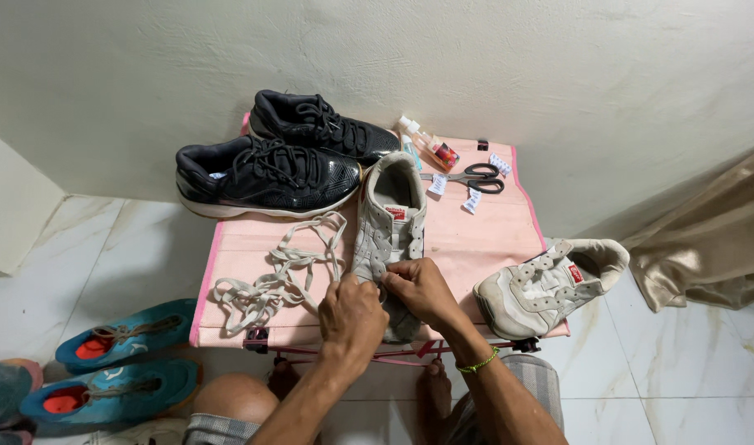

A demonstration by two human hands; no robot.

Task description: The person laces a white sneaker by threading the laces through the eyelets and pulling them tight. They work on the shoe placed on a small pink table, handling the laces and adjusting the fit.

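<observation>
On pink table, hands — grey shoe

Single head camera looking steeply down, close over small pink fabric table, facing plain white wall.

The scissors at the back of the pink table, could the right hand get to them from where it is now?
Probably yes. The right hand rests on the grey shoe, and the scissors lie beyond it on bare pink table. Only small white packets lie near them; nothing tall stands between.
</observation>
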